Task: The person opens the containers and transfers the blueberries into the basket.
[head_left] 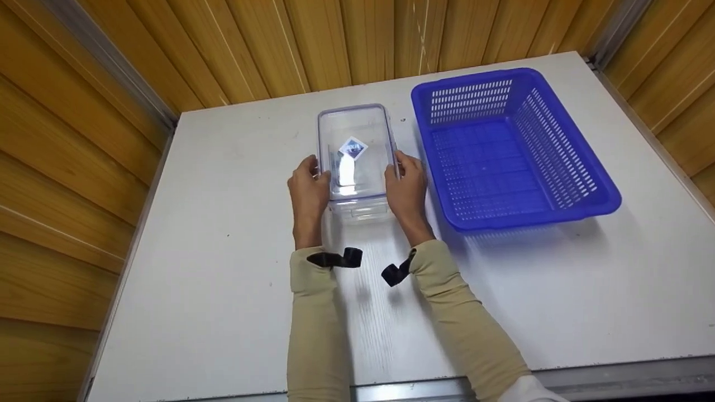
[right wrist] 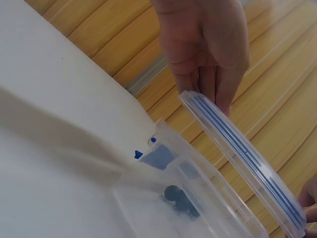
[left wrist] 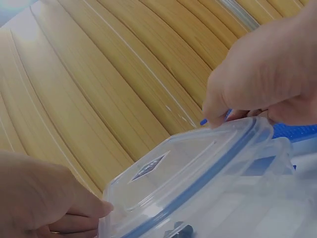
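Note:
Both hands hold a clear rectangular lid (head_left: pixel 368 128) with a blue seal and a diamond-shaped sticker (head_left: pixel 353 148). My left hand (head_left: pixel 309 192) grips its left edge, thumb on top and fingers at the side. On the opposite edge my right hand (head_left: pixel 406 187) pinches it the same way. Below the lid stands a clear plastic container (right wrist: pixel 148 208) on the table. A gap shows between lid and container rim at the near end in the right wrist view, the lid being tilted there. A dark shape (right wrist: pixel 181 198) shows in the container's wall.
A blue slatted basket (head_left: pixel 447 220) stands on the white table (head_left: pixel 223 234) close to the right hand. Wood-patterned panels (head_left: pixel 313 44) rise behind and on both sides. Black wrist cameras (head_left: pixel 353 257) stick out from both sleeves. The table's metal front edge runs below the forearms.

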Available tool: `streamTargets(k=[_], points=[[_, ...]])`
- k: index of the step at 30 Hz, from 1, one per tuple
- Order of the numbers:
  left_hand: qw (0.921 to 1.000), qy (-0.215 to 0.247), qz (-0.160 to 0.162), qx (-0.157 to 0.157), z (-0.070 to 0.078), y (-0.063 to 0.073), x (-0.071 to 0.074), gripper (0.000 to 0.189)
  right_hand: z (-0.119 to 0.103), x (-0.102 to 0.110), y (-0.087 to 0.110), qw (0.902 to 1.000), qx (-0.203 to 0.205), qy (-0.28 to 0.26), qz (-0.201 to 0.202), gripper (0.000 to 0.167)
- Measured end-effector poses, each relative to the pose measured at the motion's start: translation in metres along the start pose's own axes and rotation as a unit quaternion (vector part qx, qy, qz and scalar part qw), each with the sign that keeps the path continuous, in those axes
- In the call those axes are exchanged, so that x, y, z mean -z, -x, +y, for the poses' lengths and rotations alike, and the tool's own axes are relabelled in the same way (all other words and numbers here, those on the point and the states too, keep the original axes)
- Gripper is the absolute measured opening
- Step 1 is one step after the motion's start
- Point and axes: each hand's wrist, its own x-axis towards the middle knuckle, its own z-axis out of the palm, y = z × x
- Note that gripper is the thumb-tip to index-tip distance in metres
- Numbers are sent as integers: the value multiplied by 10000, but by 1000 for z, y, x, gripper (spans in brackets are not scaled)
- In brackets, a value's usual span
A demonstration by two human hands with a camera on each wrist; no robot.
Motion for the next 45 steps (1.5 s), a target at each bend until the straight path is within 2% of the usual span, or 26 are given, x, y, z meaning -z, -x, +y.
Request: streamTargets(k=[3,7,10,15,22,24,31,36,45], points=[[9999,-76,99,26,4,0,12,47,-9,-4,4,9995,175,-155,-216,39],[9991,-301,305,58,4,-3,30,44,-18,-15,12,9966,610,-264,-493,40],[9977,-452,485,135,0,-6,45,42,-25,-26,20,9920,917,-427,-757,41],[9949,-588,764,287,-11,-10,67,39,-34,-44,35,9817,1113,-689,-1383,47],[9903,-715,966,702,-26,-11,89,40,-38,-66,53,9675,1480,-106,-2047,60],[9889,-761,963,833,-31,-12,94,41,-37,-73,57,9634,1461,-56,-2246,63],[9861,-813,873,1153,-58,-14,105,40,-31,-93,73,9489,1321,285,-2853,71],[9861,-850,779,1199,-76,-17,107,38,-25,-100,81,9414,1362,648,-3018,73],[9856,-1091,435,1216,-106,-22,101,39,-7,-106,86,9305,1292,997,-3278,73]])
